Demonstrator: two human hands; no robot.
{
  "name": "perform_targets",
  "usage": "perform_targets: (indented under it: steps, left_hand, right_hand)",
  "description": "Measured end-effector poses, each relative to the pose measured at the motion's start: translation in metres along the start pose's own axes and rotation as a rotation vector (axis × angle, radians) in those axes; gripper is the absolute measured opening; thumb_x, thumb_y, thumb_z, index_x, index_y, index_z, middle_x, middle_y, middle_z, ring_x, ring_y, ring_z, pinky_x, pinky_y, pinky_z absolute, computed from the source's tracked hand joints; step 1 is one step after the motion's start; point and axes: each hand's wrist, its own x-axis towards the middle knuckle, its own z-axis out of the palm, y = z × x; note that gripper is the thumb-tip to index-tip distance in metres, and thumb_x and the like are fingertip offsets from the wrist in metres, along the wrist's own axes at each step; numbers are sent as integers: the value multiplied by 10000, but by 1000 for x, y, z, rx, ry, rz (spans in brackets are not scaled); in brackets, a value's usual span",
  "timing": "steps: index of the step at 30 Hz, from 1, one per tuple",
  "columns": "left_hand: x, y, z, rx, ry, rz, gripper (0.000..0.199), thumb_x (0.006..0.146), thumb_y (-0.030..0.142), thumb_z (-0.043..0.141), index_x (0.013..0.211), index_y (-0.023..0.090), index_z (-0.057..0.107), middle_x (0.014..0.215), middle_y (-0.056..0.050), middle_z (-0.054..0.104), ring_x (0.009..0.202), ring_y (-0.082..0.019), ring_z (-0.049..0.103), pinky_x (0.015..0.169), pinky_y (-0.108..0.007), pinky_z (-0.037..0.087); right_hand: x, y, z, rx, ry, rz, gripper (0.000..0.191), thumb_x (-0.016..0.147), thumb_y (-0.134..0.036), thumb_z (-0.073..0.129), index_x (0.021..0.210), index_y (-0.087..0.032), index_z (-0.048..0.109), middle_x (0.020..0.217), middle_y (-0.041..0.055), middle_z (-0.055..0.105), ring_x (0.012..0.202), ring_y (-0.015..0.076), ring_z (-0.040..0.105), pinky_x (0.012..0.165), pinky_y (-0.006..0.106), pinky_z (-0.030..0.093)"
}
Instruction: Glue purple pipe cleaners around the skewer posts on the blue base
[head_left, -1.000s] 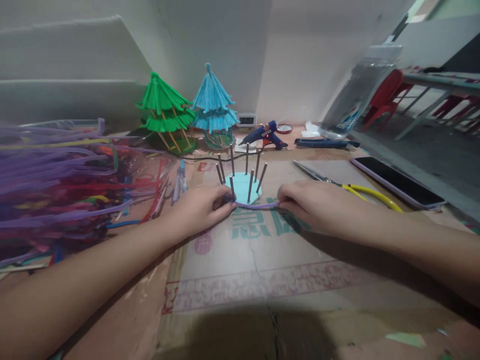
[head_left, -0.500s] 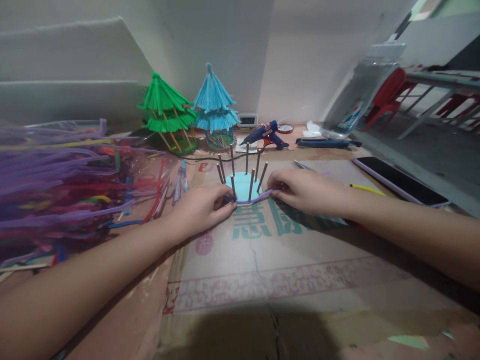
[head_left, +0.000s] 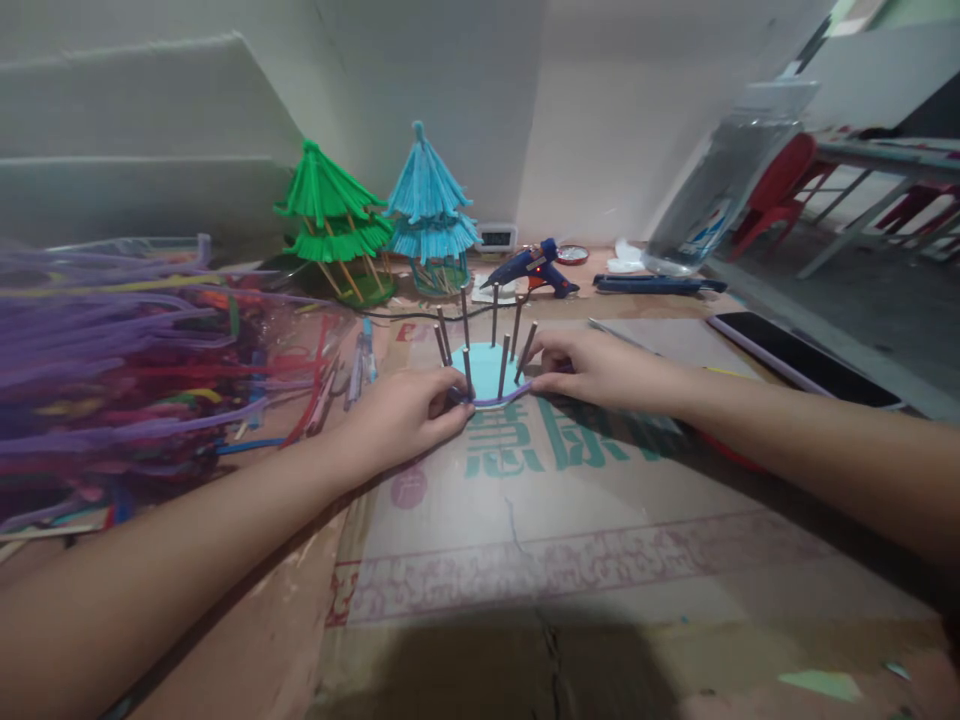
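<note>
A light-blue round base point(head_left: 487, 372) with several upright brown sticks point(head_left: 503, 368) around its rim lies on the cardboard. Along its near edge runs a purple pipe cleaner point(head_left: 511, 397). At the left side of the base, my left hand point(head_left: 427, 405) pinches the pipe cleaner against the rim beside a front stick. My right hand point(head_left: 574, 368) is closed on the pipe cleaner at the base's right edge, close to the right-hand sticks. The fingertips of both hands partly hide the strip's ends.
Purple and mixed pipe cleaners point(head_left: 135, 370) pile up at left. Behind stand a green model pavilion point(head_left: 330, 205), a blue one point(head_left: 429, 200) and a glue gun point(head_left: 532, 268). A utility knife point(head_left: 660, 285), a plastic bottle point(head_left: 716, 190) and a phone point(head_left: 799, 358) are at right.
My right hand has moved left toward the base, bringing the purple pipe cleaner closer along its right rim. My left hand has stayed in place.
</note>
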Motion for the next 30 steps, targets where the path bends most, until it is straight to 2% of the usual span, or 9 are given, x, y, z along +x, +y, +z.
perform_targets:
  steps: [5, 9, 14, 18, 24, 30]
  left_hand:
    - [-1, 2, -2, 5, 2, -8, 186, 905, 339, 584, 932, 181, 678, 647, 6, 577, 604, -158, 535, 567, -261, 315]
    - [0, 0, -2, 20, 20, -36, 201, 908, 323, 564, 978, 178, 684, 660, 5, 603, 599, -155, 543, 567, -263, 322]
    - [1, -3, -2, 15, 49, -82, 228, 901, 317, 556, 1020, 177, 690, 683, -1, 635, 614, -160, 564, 574, -260, 340]
    - [2, -4, -2, 29, 42, -87, 244, 907, 323, 551, 1044, 176, 690, 681, -3, 640, 605, -161, 563, 568, -262, 334]
    - [2, -6, 1, 42, 62, -88, 280, 931, 350, 538, 1069, 170, 702, 725, -20, 670, 625, -168, 576, 581, -267, 347]
    - [1, -9, 1, -6, 54, -54, 271, 920, 302, 544, 1096, 170, 702, 728, -14, 689, 649, -164, 611, 606, -261, 381]
  right_hand:
    - [7, 5, 1, 48, -41, -12, 229, 876, -306, 655, 1084, -210, 648, 764, -13, 647, 671, 151, 573, 610, 272, 383]
    - [4, 2, 1, 45, -58, -10, 257, 905, -346, 625, 1112, -196, 647, 702, -23, 629, 624, 146, 536, 593, 277, 352]
    - [0, -5, 5, -23, 14, -31, 366, 921, -394, 627, 1213, -178, 679, 663, -26, 606, 585, 134, 500, 586, 268, 319]
    - [7, -3, 9, -17, 65, 3, 300, 907, -347, 636, 1145, -198, 740, 657, -24, 627, 578, 124, 496, 567, 259, 307]
    - [8, -4, 12, -11, 83, 13, 268, 906, -317, 605, 1037, -189, 801, 774, 22, 728, 635, 133, 546, 597, 265, 354]
    - [-5, -11, 11, 53, -10, 46, 269, 901, -346, 618, 1040, -195, 792, 701, -1, 669, 598, 120, 503, 549, 259, 331]
